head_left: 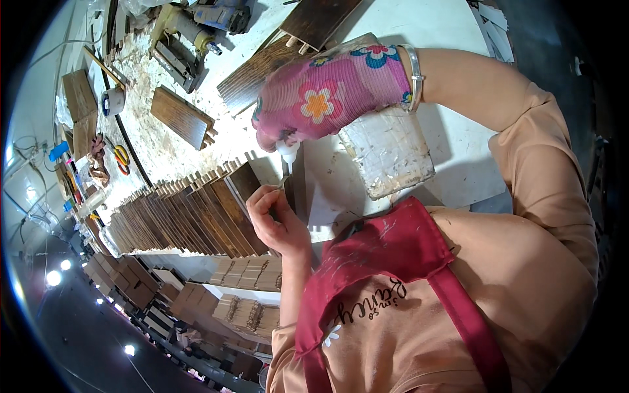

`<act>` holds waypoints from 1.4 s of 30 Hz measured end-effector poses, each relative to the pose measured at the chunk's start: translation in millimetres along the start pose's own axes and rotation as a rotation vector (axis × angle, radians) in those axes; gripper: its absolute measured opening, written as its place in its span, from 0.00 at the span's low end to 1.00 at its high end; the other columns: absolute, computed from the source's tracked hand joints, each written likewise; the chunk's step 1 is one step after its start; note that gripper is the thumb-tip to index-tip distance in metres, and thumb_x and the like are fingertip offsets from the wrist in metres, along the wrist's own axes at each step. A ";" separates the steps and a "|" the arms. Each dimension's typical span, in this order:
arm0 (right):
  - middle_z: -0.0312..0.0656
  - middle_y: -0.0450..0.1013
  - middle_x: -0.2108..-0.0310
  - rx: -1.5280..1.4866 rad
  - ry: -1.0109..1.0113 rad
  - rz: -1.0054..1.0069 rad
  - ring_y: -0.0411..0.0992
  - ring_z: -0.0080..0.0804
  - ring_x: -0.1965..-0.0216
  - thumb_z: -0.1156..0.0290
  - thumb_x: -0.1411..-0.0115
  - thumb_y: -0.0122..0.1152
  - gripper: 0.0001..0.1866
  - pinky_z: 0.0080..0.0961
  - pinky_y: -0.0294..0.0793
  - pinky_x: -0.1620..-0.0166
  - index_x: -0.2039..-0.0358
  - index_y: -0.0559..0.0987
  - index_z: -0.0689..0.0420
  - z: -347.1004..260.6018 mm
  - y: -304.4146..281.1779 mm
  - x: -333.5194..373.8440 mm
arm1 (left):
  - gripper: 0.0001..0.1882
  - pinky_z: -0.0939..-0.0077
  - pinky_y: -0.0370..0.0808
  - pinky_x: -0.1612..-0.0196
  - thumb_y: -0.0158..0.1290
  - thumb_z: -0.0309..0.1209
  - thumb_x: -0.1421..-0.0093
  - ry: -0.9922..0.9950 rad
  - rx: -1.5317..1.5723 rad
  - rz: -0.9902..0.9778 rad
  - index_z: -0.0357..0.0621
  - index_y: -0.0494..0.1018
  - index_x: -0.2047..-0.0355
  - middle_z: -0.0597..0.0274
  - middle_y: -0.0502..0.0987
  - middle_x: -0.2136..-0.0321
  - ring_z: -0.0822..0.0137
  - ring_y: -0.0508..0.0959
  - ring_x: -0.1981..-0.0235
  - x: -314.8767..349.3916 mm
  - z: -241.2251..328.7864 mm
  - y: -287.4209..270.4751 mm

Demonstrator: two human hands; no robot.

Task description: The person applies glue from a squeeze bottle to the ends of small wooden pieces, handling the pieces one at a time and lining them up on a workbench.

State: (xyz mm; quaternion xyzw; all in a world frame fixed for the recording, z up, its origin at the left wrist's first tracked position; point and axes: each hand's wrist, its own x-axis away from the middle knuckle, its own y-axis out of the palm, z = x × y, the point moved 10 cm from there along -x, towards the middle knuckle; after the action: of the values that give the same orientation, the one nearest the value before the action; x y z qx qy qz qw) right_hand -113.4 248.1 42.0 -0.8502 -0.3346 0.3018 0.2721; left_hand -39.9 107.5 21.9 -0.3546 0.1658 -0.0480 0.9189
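Note:
My right hand [308, 101], in a pink knitted glove with a flower pattern, is closed round a white squeeze bottle [287, 152] whose nozzle points down. Most of the bottle is hidden by the glove. Just below the nozzle tip is my bare left hand [278, 219], its thumb and forefinger pinched on something small and thin that I cannot make out. Beside both hands a dark narrow board [299, 187] stands on edge. Left of my left hand runs a long row of dark brown wooden boards [190, 216] on edge, with pale dowels sticking out along their tops.
A glue-stained, wrapped block [386, 154] lies right of the hands. Farther off are loose doweled boards [182, 118], a nail gun [180, 39], a tape roll [113, 102] and yellow-handled scissors [122, 159]. Cardboard-brown stacks [246, 314] stand beyond the table's edge.

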 end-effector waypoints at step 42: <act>0.47 0.71 0.78 0.100 0.094 -0.127 0.74 0.44 0.73 0.75 0.47 0.57 0.02 0.36 0.74 0.68 0.71 0.75 0.56 6.0 -2.0 -2.8 | 0.09 0.81 0.70 0.66 0.48 0.11 0.44 0.011 -0.089 -0.019 0.37 0.67 0.66 0.59 0.73 0.65 0.71 0.71 0.68 -15.2 5.9 11.1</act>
State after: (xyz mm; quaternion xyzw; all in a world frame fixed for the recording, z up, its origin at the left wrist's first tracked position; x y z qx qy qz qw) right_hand -120.1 248.9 40.2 -0.8259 -0.3595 0.2599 0.3481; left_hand -52.5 122.7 22.7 -0.3962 0.1693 -0.0511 0.9010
